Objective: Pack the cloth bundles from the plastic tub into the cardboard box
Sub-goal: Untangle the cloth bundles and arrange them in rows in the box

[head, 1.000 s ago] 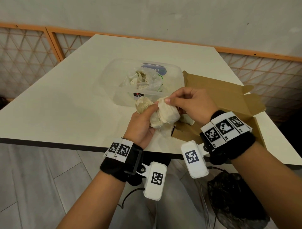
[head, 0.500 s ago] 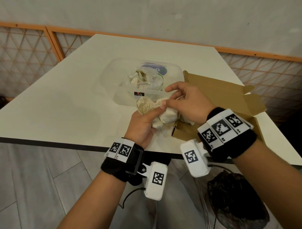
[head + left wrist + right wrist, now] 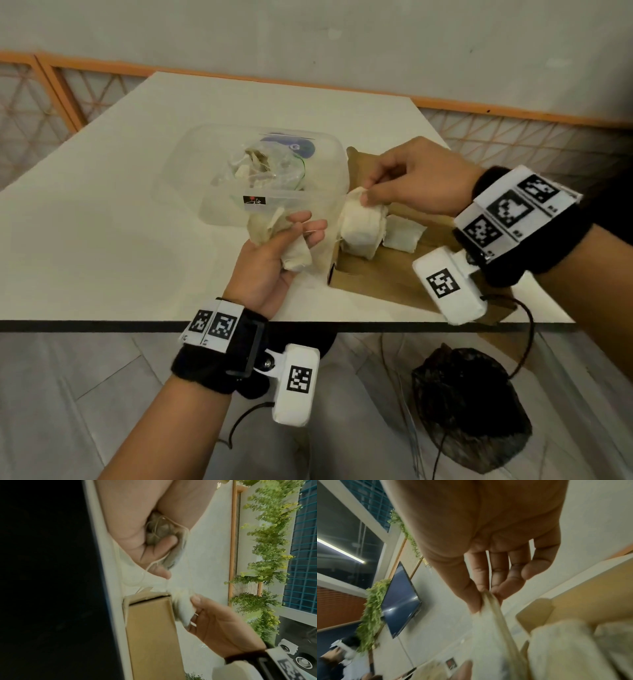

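Nearest to us, our left hand [image 3: 270, 260] is curled around a beige cloth bundle [image 3: 274, 236], thumb across it and the outer fingers half spread; the left wrist view shows loose string trailing out past those fingers [image 3: 163, 545]. This bundle sits in the palm, over the table [image 3: 102, 222] between the plastic tub [image 3: 191, 178] and the near corner of the cardboard box [image 3: 370, 284].

A little farther out, our right hand [image 3: 411, 185] pinches the top edge of a white cloth bundle [image 3: 359, 229] between thumb and forefinger, the other fingers [image 3: 510, 572] loosely fanned. The bundle hangs straight below those fingertips, long axis roughly upright. Its lower end is level with the box's left wall; we cannot tell whether it touches the floor of the box. Just to the right of it, inside the box, lies a second white bundle [image 3: 400, 236].

Beyond both hands, the tub still holds a few crumpled bundles [image 3: 253, 168].

We judge the coming move turns on this: the open box lies directly under the right fingers, so the white bundle needs only lowering and releasing. The box lies to the right of the left fingers, with its wall between, so the beige one must be carried rightwards over that wall. The right hand is the nearer to placing.
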Demonstrator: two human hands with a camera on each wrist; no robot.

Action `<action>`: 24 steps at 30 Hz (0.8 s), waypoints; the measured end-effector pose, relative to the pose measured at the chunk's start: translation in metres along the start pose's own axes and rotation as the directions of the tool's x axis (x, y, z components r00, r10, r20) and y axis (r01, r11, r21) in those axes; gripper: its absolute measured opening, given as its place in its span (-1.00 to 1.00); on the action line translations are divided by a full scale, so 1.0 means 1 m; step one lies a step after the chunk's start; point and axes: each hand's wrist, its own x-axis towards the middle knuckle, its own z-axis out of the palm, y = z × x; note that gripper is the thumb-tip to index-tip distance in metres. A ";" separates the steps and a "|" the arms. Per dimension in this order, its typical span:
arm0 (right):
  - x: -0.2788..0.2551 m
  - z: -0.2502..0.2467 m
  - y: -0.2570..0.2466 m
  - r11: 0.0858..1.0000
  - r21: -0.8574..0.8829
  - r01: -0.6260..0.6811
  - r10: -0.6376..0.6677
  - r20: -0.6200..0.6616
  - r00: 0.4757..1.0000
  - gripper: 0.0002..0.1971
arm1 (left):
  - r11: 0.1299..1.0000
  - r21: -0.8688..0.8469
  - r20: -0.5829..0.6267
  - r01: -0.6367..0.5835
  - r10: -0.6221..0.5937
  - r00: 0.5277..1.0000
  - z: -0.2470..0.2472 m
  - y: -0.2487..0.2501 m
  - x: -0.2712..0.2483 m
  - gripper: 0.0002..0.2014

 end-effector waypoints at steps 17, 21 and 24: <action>-0.021 -0.035 0.090 0.949 -0.175 -0.264 0.293 0.170 0.941 -0.94 | 1.000 -0.022 -0.006 -0.004 0.004 1.000 -0.001 -0.002 0.005 -0.83; -0.018 -0.030 0.100 0.938 -0.176 -0.300 0.322 0.117 0.940 -0.93 | 1.000 -0.016 0.008 0.005 -0.005 1.000 -0.004 -0.002 0.006 -0.83; -0.019 -0.033 0.100 0.943 -0.180 -0.280 0.300 0.095 0.949 -0.94 | 1.000 0.003 -0.003 0.009 -0.009 1.000 -0.004 -0.001 0.005 -0.83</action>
